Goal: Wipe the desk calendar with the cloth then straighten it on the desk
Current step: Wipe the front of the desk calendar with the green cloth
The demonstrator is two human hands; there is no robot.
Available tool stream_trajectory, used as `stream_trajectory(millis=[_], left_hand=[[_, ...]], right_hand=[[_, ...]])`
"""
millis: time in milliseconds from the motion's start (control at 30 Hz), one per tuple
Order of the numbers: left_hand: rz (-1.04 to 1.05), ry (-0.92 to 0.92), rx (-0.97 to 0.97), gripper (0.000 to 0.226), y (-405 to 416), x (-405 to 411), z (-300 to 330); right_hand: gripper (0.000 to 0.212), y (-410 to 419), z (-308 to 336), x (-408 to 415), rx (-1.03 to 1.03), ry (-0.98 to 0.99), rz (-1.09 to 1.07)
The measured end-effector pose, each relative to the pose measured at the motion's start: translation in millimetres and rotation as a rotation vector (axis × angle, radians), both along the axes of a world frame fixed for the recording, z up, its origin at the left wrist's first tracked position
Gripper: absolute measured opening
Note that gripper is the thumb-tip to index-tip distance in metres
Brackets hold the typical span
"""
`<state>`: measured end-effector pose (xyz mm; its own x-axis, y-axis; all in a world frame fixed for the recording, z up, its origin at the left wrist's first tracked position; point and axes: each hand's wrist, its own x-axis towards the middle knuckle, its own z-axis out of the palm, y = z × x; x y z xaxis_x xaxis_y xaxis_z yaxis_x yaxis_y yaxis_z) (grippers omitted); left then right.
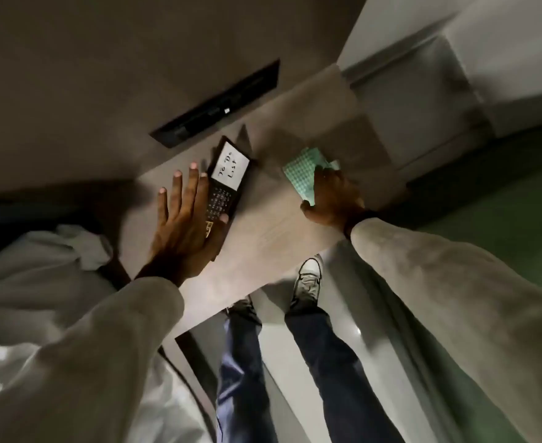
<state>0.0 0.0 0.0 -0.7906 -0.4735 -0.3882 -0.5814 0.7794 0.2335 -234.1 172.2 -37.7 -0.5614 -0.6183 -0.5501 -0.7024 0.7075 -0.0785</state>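
The desk calendar (pixel 226 179) is a dark stand with a white "To Do List" card above a date grid. It stands at a slant on the pale wooden desk (pixel 273 225), near the wall. My left hand (pixel 183 219) lies flat against the calendar's left side, fingers spread, thumb across its lower edge. To the right, a folded green-and-white patterned cloth (pixel 301 174) lies on the desk. My right hand (pixel 330 199) presses down on the cloth, with the fingers curled over its near part.
A dark rectangular slot (pixel 218 105) is set in the wall just behind the calendar. The desk's near edge runs diagonally above my legs and shoes (pixel 309 279). A white plastic bag (pixel 81 247) sits at the left. Green floor (pixel 519 219) lies to the right.
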Motion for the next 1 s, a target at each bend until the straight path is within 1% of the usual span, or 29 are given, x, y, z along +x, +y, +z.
stream_trajectory(millis=[67,133,233,333,367,400,433,500,567,600,633,700,733,767,833,900,1000], left_hand=[[0.012,0.013,0.035,0.084,-2.5,0.7,-18.1],[0.009,0.025,0.048,0.085,-4.8,6.3,-35.0],[-0.011,0.071,0.068,0.086,-8.6,11.2,-46.9],[-0.054,0.106,0.078,0.09,-14.7,13.0,-49.6],[-0.063,0.11,0.089,0.092,-16.8,13.7,-50.0],[-0.075,0.108,0.093,0.095,-19.9,14.7,-49.5],[-0.092,0.093,0.089,0.1,-23.3,16.6,-49.1],[-0.115,0.055,0.074,0.112,-30.5,24.6,-47.2],[-0.144,0.034,0.055,0.124,-36.3,34.0,-47.2],[-0.16,0.029,0.052,0.13,-39.1,38.4,-47.3],[-0.174,0.032,0.054,0.134,-40.9,42.8,-48.8],[-0.196,0.056,0.048,0.136,-42.7,47.7,-50.8],[-0.203,0.07,0.047,0.135,-42.9,48.4,-52.4],[-0.209,0.087,0.049,0.135,-43.1,47.6,-54.5],[-0.22,0.119,0.049,0.138,-42.9,44.1,-57.8],[-0.228,0.143,0.04,0.141,-42.6,41.0,-61.0],[-0.225,0.159,0.035,0.144,-39.9,39.7,-66.6]], right_hand=[[0.079,-1.5,-20.7,3.7,0.042,0.026,-0.043],[0.077,-1.4,-40.7,11.3,0.086,0.09,-0.018],[0.071,-5.0,-52.7,18.8,0.131,0.135,0.004],[0.05,-6.0,-54.4,17.0,0.071,0.183,0.036],[0.042,-7.4,-52.9,14.3,0.018,0.173,0.002],[0.033,-9.4,-50.0,12.0,-0.05,0.155,-0.078],[0.027,-10.3,-46.2,9.8,-0.121,0.125,-0.21],[0.025,-11.0,-38.9,11.6,-0.239,0.025,-0.546],[0.017,-9.1,-35.6,24.9,-0.348,-0.035,-0.842],[0.018,-10.3,-35.2,36.5,-0.404,-0.045,-0.959],[0.024,-12.1,-36.6,48.4,-0.467,-0.077,-1.071],[0.035,-18.7,-38.9,71.9,-0.556,-0.218,-1.305],[0.035,-22.7,-40.3,83.0,-0.558,-0.296,-1.379],[0.029,-27.3,-41.6,92.7,-0.571,-0.373,-1.423],[0.012,-36.9,-43.8,108.3,-0.607,-0.425,-1.414],[0.015,-50.5,-41.2,119.2,-0.668,-0.414,-1.395],[0.016,-70.9,-38.0,135.2,-0.729,-0.504,-1.365]])
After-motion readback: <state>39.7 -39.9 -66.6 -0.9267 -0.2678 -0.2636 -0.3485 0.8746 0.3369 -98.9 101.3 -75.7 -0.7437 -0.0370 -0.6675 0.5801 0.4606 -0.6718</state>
